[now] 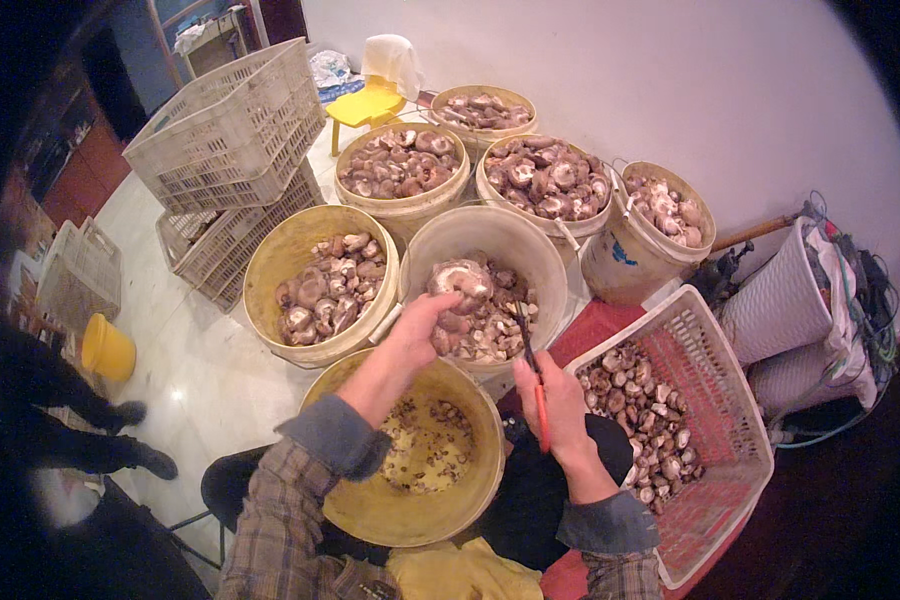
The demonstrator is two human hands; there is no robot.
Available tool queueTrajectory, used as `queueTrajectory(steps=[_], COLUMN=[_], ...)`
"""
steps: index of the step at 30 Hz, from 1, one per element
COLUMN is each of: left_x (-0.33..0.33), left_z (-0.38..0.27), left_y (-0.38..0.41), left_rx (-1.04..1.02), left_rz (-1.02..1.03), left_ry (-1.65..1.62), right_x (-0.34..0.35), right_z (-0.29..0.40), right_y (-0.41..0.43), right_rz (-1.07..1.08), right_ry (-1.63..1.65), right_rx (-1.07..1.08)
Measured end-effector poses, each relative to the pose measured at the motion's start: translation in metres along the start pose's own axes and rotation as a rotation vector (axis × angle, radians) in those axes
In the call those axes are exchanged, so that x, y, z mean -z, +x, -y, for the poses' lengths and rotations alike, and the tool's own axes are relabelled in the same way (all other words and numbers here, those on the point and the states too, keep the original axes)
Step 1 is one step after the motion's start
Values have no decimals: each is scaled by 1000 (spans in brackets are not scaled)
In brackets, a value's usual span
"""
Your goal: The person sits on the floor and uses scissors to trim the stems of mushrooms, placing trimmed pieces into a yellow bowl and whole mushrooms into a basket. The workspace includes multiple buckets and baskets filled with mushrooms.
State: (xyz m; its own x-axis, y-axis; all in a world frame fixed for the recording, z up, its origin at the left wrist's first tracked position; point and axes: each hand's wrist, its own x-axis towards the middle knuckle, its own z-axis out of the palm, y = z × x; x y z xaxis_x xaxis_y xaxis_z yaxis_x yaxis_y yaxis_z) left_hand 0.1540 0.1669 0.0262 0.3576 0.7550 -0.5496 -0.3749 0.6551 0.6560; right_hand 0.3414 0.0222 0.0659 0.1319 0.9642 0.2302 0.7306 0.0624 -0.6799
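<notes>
My left hand [418, 328] holds a large brown-capped mushroom [461, 276], its pale underside turned up, over a pale plastic bucket [487, 225]. Mushrooms and cut pale stem pieces [487, 345] lie in that bucket. In my right hand [564, 401] is a pair of scissors [543, 420] with red-orange handles; its dark blades point into the same bucket, a little right of the mushroom. Whether the blades are parted is hard to see. Below my left wrist stands a yellowish bucket [405, 517] with small mushrooms and bits on its bottom.
Several buckets of mushrooms stand ahead, among them a yellowed one [259, 315] at left. At right, a plastic crate [727, 517] holds small mushrooms. Stacked crates [232, 127], a yellow chair [367, 109] and a small yellow bucket [109, 349] are farther off. Another person's dark-clad legs [82, 442] show at left.
</notes>
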Motion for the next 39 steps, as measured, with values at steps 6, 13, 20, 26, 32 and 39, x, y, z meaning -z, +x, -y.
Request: queueTrajectory(steps=[6, 13, 20, 26, 32, 39], left_x=[-23, -8, -13, -6, 18, 34], left_z=[24, 34, 45, 36, 27, 20], left_y=[-62, -100, -81, -67, -65, -75], left_rx=[-200, -175, -417, -212, -201, -71], left_rz=[18, 167, -39, -31, 35, -9], left_ry=[-186, -244, 63, 23, 63, -139], right_x=[-13, -4, -8, -13, -26, -12], right_z=[40, 57, 53, 34, 28, 40], right_y=[-6, -18, -6, 3, 6, 8], right_rz=[-13, 106, 216, 214, 268, 189], right_ry=[-302, -312, -173, -166, -192, -173], right_rx=[20, 23, -127, -184, -176, -34])
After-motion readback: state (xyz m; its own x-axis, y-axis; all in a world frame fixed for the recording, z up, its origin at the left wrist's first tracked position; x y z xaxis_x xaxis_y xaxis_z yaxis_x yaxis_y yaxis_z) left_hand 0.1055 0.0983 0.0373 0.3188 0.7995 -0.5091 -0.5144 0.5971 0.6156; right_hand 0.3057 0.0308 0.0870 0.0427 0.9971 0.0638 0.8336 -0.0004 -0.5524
